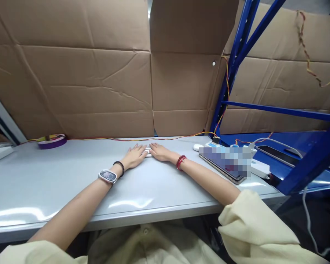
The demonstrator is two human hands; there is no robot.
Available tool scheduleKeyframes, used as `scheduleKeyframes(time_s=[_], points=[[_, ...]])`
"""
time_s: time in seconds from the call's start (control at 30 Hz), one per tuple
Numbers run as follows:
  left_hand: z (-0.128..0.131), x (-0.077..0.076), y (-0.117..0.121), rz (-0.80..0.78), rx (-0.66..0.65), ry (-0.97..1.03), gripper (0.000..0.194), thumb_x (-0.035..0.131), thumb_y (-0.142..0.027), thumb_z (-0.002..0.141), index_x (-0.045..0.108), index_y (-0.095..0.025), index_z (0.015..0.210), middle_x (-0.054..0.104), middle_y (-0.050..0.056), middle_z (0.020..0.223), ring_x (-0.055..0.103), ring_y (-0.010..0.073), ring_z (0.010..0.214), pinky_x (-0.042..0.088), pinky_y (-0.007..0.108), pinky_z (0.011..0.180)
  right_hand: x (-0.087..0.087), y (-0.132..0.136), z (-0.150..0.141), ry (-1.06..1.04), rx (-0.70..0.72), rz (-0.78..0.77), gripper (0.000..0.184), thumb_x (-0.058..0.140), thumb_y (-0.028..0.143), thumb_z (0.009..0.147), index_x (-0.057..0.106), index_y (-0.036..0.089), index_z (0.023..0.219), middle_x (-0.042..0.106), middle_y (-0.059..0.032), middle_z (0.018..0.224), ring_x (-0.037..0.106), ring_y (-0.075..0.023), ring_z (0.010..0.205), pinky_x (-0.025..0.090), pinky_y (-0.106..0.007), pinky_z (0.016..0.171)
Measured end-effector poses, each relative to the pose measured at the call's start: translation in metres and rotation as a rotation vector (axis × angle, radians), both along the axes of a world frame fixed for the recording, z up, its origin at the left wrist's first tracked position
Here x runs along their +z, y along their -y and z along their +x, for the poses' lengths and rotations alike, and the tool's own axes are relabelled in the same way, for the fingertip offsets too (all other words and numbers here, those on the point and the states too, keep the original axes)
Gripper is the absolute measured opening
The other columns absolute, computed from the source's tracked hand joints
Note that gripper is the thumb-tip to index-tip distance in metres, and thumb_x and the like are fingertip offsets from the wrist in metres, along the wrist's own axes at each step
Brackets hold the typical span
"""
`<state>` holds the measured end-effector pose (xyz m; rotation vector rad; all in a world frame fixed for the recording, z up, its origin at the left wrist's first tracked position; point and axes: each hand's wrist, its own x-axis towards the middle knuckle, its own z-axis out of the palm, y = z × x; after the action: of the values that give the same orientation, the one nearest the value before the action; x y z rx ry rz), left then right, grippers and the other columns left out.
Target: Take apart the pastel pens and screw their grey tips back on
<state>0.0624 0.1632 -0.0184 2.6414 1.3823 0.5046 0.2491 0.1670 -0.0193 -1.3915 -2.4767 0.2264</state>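
My left hand [135,155] lies palm down near the middle of the grey tabletop [79,176], its fingers stretched out. Facing it, my right hand [158,151] also rests flat, fingers extended toward the left hand. Small white stick-like pieces [149,155] show in the gap between both hands. The hands partly cover them, so their kind and full length are hidden. A watch [108,176] and a dark bead bracelet [120,168] are on my left wrist, and a red bead bracelet [180,162] is on my right.
A tablet-like device [222,168], its screen blurred, lies right of my right forearm, beside a white power strip [260,168]. A phone [277,156] rests on the blue shelf. Purple tape [52,142] sits back left. Cardboard [99,80] and a blue frame [231,73] border the table.
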Motion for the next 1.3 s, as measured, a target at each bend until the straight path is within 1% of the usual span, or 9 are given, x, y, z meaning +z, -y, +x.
scheduleKeyframes(time_s=[0.1,0.3,0.6,0.7,0.77,0.9,1.03,1.2,1.3], points=[[-0.004,0.001,-0.012,-0.014,0.05,-0.019,0.057,0.028,-0.045,0.09,0.034,-0.012,0.136,0.027,0.017,0.146,0.015,0.0336,0.136,0.009,0.059,0.105,0.002,-0.013,-0.007,0.013,-0.014,-0.02,0.057,0.023,0.038,0.094,0.028,0.004,0.139,0.023,-0.0162,0.147,0.019,-0.0277,0.137,0.02,-0.046,0.11],[-0.006,0.006,-0.017,-0.049,0.058,-0.045,0.061,0.029,-0.046,0.089,0.037,-0.004,0.133,0.027,0.022,0.144,0.02,0.0356,0.134,0.019,0.052,0.105,0.004,-0.014,-0.012,0.023,-0.018,-0.035,0.059,0.022,0.041,0.094,0.025,0.006,0.141,0.02,-0.0152,0.148,0.016,-0.0282,0.137,0.017,-0.046,0.111],[-0.013,-0.002,0.035,0.019,-0.046,-0.016,0.064,0.036,-0.053,0.087,0.038,-0.011,0.134,0.031,0.019,0.144,0.023,0.0334,0.134,0.022,0.048,0.107,-0.001,0.042,-0.005,-0.02,0.026,0.055,0.06,0.025,0.047,0.094,0.028,0.008,0.14,0.023,-0.0171,0.147,0.018,-0.0302,0.136,0.022,-0.046,0.108],[-0.01,0.002,0.042,0.043,-0.066,0.005,0.06,0.034,-0.051,0.089,0.035,-0.015,0.136,0.034,0.018,0.142,0.028,0.0327,0.132,0.026,0.05,0.105,0.004,0.06,-0.005,-0.023,-0.06,0.249,0.049,0.035,0.037,0.093,0.038,0.008,0.133,0.026,-0.0196,0.145,0.023,-0.0308,0.133,0.026,-0.046,0.105],[-0.007,0.006,0.045,0.063,-0.07,0.026,0.056,0.036,-0.049,0.089,0.037,-0.019,0.136,0.032,0.017,0.143,0.03,0.0318,0.132,0.028,0.05,0.103,0.007,0.071,-0.002,0.017,-0.073,0.364,0.035,0.04,0.029,0.091,0.05,0.012,0.12,0.04,-0.0184,0.134,0.035,-0.0295,0.124,0.033,-0.044,0.099],[-0.004,0.013,0.049,0.163,-0.164,0.084,0.035,0.043,-0.046,0.087,0.058,-0.023,0.11,0.032,0.011,0.143,0.027,0.0297,0.132,0.028,0.048,0.105,0.008,0.086,0.012,0.076,-0.063,0.345,0.019,0.044,0.022,0.09,0.057,0.014,0.101,0.057,-0.0138,0.103,0.049,-0.0261,0.1,0.041,-0.04,0.085],[-0.001,0.016,0.053,0.222,-0.241,0.075,0.03,0.046,-0.047,0.085,0.062,-0.021,0.088,0.039,0.01,0.137,0.028,0.0301,0.13,0.029,0.048,0.103,0.005,0.088,0.02,0.055,-0.052,0.298,0.017,0.044,0.021,0.091,0.059,0.012,0.096,0.059,-0.0115,0.1,0.052,-0.0222,0.093,0.042,-0.035,0.082],[0.007,0.021,0.061,0.162,-0.307,0.12,0.026,0.051,-0.046,0.083,0.061,-0.025,0.095,0.06,0.008,0.111,0.054,0.026,0.104,0.042,0.038,0.088,0.009,0.086,0.012,-0.08,0.077,0.292,0.032,0.031,0.031,0.097,0.06,0.017,0.098,0.064,-0.0056,0.096,0.055,-0.0161,0.09,0.041,-0.027,0.08],[0.012,0.023,0.066,0.124,-0.264,0.135,0.026,0.043,-0.043,0.087,0.061,-0.025,0.092,0.066,0.006,0.088,0.06,0.0236,0.079,0.045,0.033,0.073,0.015,0.085,0.013,-0.136,0.015,0.263,0.05,0.02,0.04,0.098,0.063,0.018,0.084,0.064,-0.0047,0.08,0.056,-0.0164,0.073,0.039,-0.027,0.066]])
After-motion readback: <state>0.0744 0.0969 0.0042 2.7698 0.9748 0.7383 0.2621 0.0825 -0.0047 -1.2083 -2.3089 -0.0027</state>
